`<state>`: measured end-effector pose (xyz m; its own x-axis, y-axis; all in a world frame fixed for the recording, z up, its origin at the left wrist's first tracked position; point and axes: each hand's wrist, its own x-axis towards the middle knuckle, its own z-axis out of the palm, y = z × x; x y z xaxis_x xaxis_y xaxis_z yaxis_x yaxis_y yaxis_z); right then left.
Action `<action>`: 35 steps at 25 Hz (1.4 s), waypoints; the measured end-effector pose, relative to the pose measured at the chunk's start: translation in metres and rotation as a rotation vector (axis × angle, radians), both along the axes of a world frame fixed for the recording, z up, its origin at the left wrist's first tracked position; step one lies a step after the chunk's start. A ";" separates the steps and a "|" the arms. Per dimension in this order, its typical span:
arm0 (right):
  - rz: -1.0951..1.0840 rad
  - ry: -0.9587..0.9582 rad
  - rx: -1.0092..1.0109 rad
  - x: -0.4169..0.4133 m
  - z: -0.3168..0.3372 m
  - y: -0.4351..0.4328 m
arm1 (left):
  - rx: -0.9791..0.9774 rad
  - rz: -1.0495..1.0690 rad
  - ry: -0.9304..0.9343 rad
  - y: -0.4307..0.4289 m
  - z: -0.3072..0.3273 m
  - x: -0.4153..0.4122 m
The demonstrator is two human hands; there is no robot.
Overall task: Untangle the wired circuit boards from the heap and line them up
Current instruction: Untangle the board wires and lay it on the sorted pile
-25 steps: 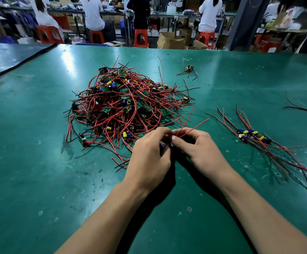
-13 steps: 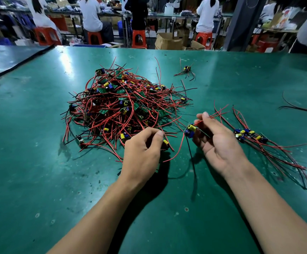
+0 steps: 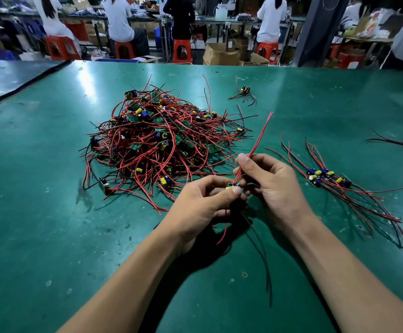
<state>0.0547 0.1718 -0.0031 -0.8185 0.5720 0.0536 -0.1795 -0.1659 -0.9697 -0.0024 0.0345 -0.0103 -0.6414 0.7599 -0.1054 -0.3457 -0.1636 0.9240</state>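
Bench: green mat (image 3: pixel 51 212), scuffed, pale spots near the front edge, glare streak at far left. A second green table (image 3: pixel 8 75) butts against it on the left, with a dark seam between them.

Left hand (image 3: pixel 202 200) pinches a small circuit board (image 3: pixel 231 187) at the fingertips, held just above the mat and in front of the heap (image 3: pixel 162 145). Right hand (image 3: pixel 272 186) grips that board's red wires (image 3: pixel 259 140) between thumb and fingers; the wires stand up and away. A black lead (image 3: pixel 260 246) trails down toward the person.

Row of sorted boards (image 3: pixel 325 176) lies right of the hands. One stray board (image 3: pixel 243 91) sits beyond the heap.

Room behind: seated workers (image 3: pixel 118 18) with backs turned, red stools (image 3: pixel 182 50), cardboard boxes (image 3: pixel 219 54), dark pillar (image 3: pixel 320 30)
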 end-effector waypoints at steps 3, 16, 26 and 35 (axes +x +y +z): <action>0.073 -0.068 0.073 0.003 -0.004 0.000 | -0.002 0.089 0.046 0.000 -0.003 -0.003; 0.296 -0.135 0.024 0.007 -0.011 -0.001 | -0.069 0.095 0.110 -0.004 -0.002 -0.009; 0.338 -0.322 0.143 0.012 -0.013 0.011 | -0.254 0.089 0.305 0.002 -0.004 -0.007; 0.128 -0.177 -0.041 0.000 -0.012 0.010 | -0.254 0.102 0.377 0.005 -0.003 -0.006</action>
